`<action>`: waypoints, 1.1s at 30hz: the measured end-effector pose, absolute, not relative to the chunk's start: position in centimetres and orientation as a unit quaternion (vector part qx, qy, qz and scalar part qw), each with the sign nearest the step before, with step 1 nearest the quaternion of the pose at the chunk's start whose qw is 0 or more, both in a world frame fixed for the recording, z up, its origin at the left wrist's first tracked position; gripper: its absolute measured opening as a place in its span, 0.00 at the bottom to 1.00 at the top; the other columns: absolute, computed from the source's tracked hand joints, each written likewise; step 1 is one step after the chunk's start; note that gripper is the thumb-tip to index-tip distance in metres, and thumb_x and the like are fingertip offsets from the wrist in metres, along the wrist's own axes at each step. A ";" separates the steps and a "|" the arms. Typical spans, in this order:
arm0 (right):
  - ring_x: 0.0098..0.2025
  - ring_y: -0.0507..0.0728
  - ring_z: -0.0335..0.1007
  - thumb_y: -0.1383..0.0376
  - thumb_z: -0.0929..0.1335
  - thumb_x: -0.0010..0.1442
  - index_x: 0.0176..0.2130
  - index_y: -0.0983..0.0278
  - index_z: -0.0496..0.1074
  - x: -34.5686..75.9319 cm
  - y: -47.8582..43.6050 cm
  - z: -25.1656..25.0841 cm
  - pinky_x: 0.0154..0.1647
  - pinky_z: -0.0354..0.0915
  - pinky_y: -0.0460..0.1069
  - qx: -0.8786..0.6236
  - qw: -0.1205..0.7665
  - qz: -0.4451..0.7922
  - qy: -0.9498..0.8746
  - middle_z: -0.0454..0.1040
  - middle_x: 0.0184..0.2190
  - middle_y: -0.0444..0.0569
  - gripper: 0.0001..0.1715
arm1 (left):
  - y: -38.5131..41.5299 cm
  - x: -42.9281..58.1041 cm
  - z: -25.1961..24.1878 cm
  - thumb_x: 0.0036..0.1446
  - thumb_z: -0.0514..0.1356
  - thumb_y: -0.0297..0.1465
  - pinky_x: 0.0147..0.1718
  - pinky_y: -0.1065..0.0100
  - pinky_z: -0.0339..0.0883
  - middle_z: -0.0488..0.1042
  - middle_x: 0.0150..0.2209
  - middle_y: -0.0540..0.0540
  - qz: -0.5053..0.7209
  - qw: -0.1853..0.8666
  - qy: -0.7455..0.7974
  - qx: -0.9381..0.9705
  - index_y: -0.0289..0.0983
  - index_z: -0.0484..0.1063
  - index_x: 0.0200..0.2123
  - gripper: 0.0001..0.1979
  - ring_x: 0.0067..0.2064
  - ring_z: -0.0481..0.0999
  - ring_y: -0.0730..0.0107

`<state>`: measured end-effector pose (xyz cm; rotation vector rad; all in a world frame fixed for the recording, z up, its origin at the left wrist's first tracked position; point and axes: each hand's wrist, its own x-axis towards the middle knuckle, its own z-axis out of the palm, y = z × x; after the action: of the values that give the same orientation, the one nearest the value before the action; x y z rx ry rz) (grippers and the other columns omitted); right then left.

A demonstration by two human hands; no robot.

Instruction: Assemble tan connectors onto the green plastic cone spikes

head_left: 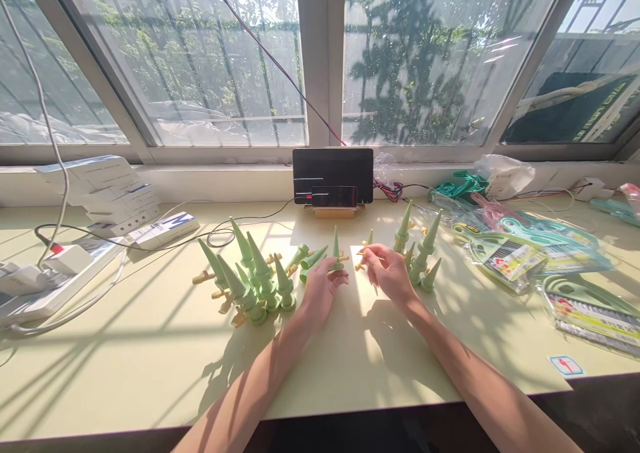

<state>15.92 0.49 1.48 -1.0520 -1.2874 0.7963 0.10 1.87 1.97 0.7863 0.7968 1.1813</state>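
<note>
A crowd of upright green plastic cones [250, 279] stands on the pale table [150, 373] just left of the left hand [320, 293]. A second green cone group [420, 256] stands just right of the right hand [390, 276], and a black tablet on a stand [333, 173] sits behind. The left hand's fingers clasp the base of a green cone spike with a tan tap [336, 249], its long axis upright and its tip up. The right hand's fingertips pinch a smaller green spike [369, 239] between the hands, also pointing up.

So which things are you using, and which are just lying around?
Being used: green cone in the left hand, small cone in the right hand, cone piles either side.
Just lying about: power strip, black screen, plastic packets, paper boxes.
</note>
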 end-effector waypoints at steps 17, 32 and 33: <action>0.18 0.49 0.63 0.47 0.69 0.61 0.38 0.64 0.74 15.8 0.2 1.6 0.18 0.64 0.47 -0.468 0.600 0.330 -0.559 0.73 0.28 0.46 0.22 | 2.1 0.0 0.7 0.53 0.67 0.43 0.25 0.69 0.65 0.71 0.24 0.52 0.535 0.549 0.421 0.485 0.36 0.73 0.38 0.17 0.22 0.69 0.75; 0.20 0.50 0.64 0.47 0.69 0.61 0.37 0.65 0.74 15.6 -0.1 2.0 0.18 0.63 0.47 -0.484 0.583 0.334 -0.561 0.74 0.30 0.48 0.23 | 1.6 -0.1 1.4 0.55 0.65 0.39 0.29 0.69 0.66 0.70 0.22 0.53 0.500 0.547 0.412 0.531 0.36 0.73 0.37 0.12 0.23 0.69 0.74; 0.20 0.50 0.64 0.47 0.69 0.61 0.37 0.65 0.74 15.7 -0.1 2.0 0.19 0.63 0.47 -0.484 0.583 0.334 -0.560 0.74 0.30 0.48 0.23 | 1.7 -0.1 1.4 0.55 0.65 0.39 0.28 0.69 0.66 0.70 0.22 0.52 0.499 0.548 0.412 0.530 0.36 0.73 0.37 0.12 0.23 0.69 0.74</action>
<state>15.65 -0.07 1.97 -1.1311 -1.3082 0.7801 -0.11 1.65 1.38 1.2565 0.9762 1.1825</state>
